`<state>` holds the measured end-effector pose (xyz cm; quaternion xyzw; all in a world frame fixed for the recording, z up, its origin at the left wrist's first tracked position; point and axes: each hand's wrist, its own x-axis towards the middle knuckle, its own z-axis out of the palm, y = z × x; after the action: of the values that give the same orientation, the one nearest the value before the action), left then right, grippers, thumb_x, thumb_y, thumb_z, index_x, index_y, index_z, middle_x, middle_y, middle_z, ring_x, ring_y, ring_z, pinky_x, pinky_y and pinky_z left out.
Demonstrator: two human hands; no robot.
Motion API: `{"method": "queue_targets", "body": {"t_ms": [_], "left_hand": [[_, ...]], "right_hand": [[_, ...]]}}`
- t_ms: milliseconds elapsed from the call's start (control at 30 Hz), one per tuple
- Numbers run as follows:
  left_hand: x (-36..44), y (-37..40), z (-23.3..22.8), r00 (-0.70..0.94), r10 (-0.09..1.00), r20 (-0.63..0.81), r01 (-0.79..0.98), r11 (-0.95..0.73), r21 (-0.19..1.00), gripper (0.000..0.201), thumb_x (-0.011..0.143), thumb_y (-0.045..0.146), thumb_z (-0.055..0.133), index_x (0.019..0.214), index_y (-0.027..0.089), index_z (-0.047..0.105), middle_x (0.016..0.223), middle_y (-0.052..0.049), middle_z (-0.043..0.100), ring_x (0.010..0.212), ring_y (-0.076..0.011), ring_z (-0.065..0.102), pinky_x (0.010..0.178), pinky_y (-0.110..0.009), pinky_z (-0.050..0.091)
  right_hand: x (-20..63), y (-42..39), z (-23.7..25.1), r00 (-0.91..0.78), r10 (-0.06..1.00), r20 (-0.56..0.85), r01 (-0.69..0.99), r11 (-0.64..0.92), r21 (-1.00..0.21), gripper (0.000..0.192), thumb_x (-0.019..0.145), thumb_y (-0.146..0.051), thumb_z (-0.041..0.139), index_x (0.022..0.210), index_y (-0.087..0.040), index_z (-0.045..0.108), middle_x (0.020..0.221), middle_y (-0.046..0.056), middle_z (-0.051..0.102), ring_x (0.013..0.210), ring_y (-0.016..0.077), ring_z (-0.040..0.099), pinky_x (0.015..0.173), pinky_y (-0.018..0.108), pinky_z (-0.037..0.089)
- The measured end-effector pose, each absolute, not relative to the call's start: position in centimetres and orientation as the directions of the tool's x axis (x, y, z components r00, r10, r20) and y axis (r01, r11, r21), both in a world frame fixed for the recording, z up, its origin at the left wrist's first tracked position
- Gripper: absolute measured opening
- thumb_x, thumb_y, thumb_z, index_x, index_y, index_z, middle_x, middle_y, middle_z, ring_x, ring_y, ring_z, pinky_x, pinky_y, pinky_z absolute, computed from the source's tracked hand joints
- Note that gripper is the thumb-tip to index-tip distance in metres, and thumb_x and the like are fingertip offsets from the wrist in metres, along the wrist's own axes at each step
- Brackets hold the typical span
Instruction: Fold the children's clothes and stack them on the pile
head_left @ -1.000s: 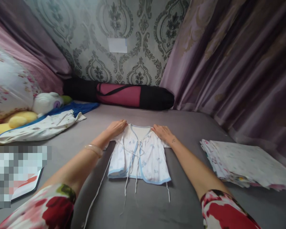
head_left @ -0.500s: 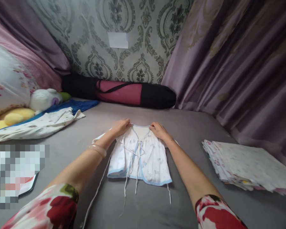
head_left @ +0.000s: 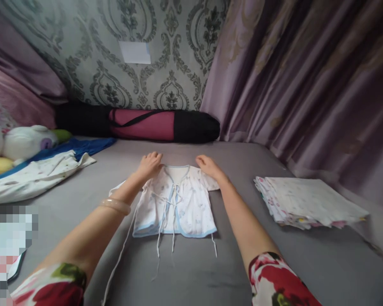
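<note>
Your left hand (head_left: pixel 150 163) and right hand (head_left: pixel 207 165) rest flat, fingers loose, gripping nothing, on the far shoulders of the baby shirt (head_left: pixel 174 202) spread on the bed (head_left: pixel 242 272).

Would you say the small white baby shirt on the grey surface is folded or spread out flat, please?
Spread flat: the baby shirt lies front up, ties fastened, hem and one sleeve showing, both hands at its shoulders.
</note>
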<state>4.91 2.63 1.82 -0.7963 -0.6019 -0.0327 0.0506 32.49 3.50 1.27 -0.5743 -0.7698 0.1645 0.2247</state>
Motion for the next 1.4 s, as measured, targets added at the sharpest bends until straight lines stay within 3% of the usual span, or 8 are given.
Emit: {"method": "queue_targets", "body": {"t_ms": [100,300,600,767,900,1067,1267,1400], "left_hand": [[7.4,2.0,2.5,0.364,0.919,0.152,0.923,-0.377,0.069,0.031,0.095,0.030,0.044,0.122,0.017,0.052,0.121,-0.014,0.059,0.110,-0.0280,0.057,0.089,-0.038,0.044],[14.8,0.5,0.1,0.554,0.814,0.176,0.756,-0.580,0.304,0.028,0.089,0.017,0.045,0.113,0.017,0.059,0.115,-0.011,0.065,0.107,-0.0231,0.062,0.094,-0.034,0.047],[18.9,-0.9,-3.9,0.462,0.836,0.297,0.776,-0.543,0.321,0.032,0.094,0.021,0.039,0.119,0.010,0.053,0.128,-0.020,0.055,0.120,-0.0263,0.053,0.105,-0.041,0.041],[18.7,-0.8,-4.9,0.443,0.830,0.339,0.771,-0.545,0.329,0.034,0.092,0.019,0.039,0.122,0.010,0.053,0.133,-0.020,0.052,0.124,-0.0273,0.050,0.109,-0.043,0.037],[18.5,-0.6,-5.2,0.444,0.822,0.357,0.759,-0.557,0.339,0.035,0.091,0.017,0.039,0.123,0.012,0.052,0.133,-0.017,0.054,0.123,-0.0249,0.051,0.108,-0.040,0.039],[18.4,-0.6,-5.3,0.434,0.813,0.388,0.734,-0.569,0.371,0.035,0.091,0.019,0.039,0.123,0.013,0.053,0.131,-0.016,0.055,0.122,-0.0250,0.053,0.107,-0.040,0.040],[18.6,-1.0,-4.7,0.427,0.834,0.351,0.753,-0.542,0.374,0.038,0.097,0.033,0.035,0.126,0.015,0.052,0.135,-0.016,0.054,0.126,-0.0249,0.050,0.109,-0.042,0.037],[18.8,-1.6,-4.2,0.423,0.859,0.289,0.788,-0.506,0.351,0.047,0.098,0.042,0.036,0.134,0.015,0.048,0.142,-0.016,0.048,0.134,-0.0263,0.043,0.113,-0.043,0.031]], "right_hand": [[36.4,1.8,3.0,-0.116,0.986,0.117,0.809,0.162,-0.566,0.027,0.094,-0.031,0.047,0.094,-0.014,0.068,0.086,0.005,0.071,0.078,0.0150,0.062,0.071,0.022,0.044],[41.3,-3.1,2.6,0.161,0.950,-0.268,0.780,-0.289,-0.555,0.024,0.088,-0.032,0.058,0.072,-0.015,0.065,0.059,0.002,0.064,0.053,0.0114,0.058,0.053,0.020,0.043],[41.1,-5.5,1.5,0.150,0.960,-0.236,0.830,-0.252,-0.497,0.026,0.070,-0.028,0.071,0.049,-0.019,0.056,0.047,0.001,0.056,0.053,0.0136,0.057,0.051,0.021,0.040],[40.8,-4.8,0.9,0.125,0.967,-0.223,0.805,-0.230,-0.547,0.011,0.062,-0.011,0.064,0.053,-0.018,0.061,0.045,-0.002,0.053,0.050,0.0121,0.053,0.052,0.021,0.037],[41.6,-4.1,0.8,0.184,0.970,-0.157,0.762,-0.241,-0.601,0.007,0.065,-0.018,0.062,0.058,-0.018,0.061,0.052,-0.002,0.056,0.057,0.0132,0.054,0.052,0.022,0.036],[42.1,-3.5,0.3,0.394,0.915,-0.086,0.447,-0.273,-0.852,0.009,0.072,-0.027,0.060,0.074,-0.019,0.059,0.062,-0.003,0.056,0.064,0.0136,0.056,0.054,0.020,0.041],[42.2,-3.9,-0.1,0.357,0.909,-0.215,0.224,-0.307,-0.925,0.037,0.076,-0.024,0.060,0.111,-0.018,0.053,0.076,0.000,0.067,0.064,0.0150,0.064,0.058,0.025,0.052],[43.2,-3.9,-0.4,0.334,0.932,-0.138,0.135,-0.192,-0.972,0.058,0.071,-0.014,0.059,0.128,-0.017,0.046,0.093,0.004,0.069,0.076,0.0147,0.067,0.069,0.024,0.052]]}}
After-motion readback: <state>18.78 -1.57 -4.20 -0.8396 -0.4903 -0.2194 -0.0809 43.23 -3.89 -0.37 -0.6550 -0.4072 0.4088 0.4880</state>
